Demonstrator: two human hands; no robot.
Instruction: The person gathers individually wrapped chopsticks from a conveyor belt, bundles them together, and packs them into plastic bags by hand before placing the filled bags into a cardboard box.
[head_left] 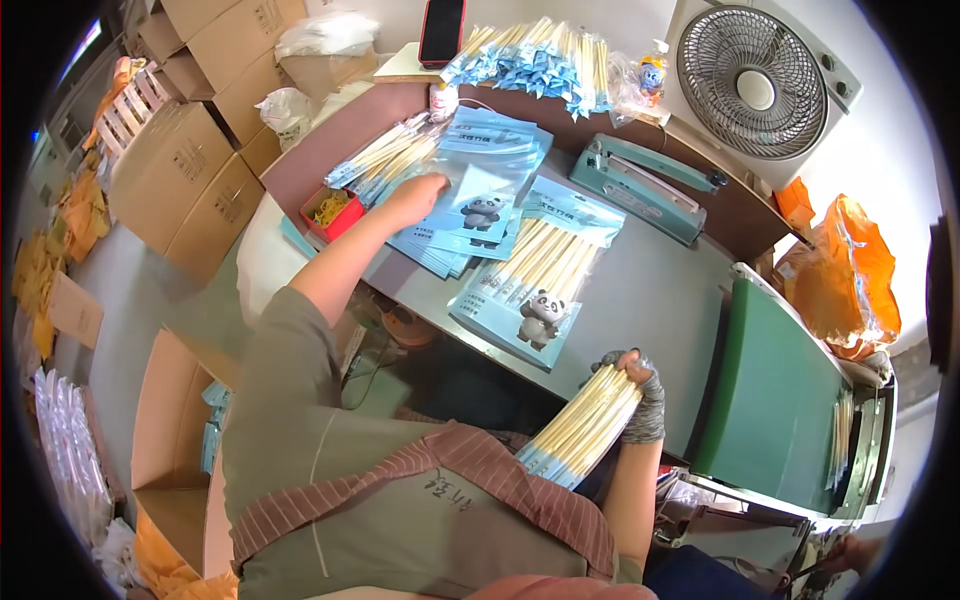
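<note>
My right hand [640, 385], in a grey fingerless glove, is closed around a bundle of wrapped chopsticks [582, 425] with blue-printed lower ends. It holds them at a slant in front of my body. My bare left hand [417, 198] reaches over a fanned pile of flat blue panda-printed pouches [490, 150]; its fingers look pinched on the edge of a pouch, though their tips are partly hidden. Between my hands lies a blue pouch filled with chopsticks [545, 265], a panda on its front. Loose wrapped chopsticks [390, 155] rest beyond my left hand.
A red box of yellow rubber bands [330, 208] sits by my left forearm. A green bag sealer [640, 185] stands at the table's back. More chopsticks [535, 60] and a phone [441, 32] lie on the ledge. At right are a fan [755, 85] and a green conveyor belt [775, 390].
</note>
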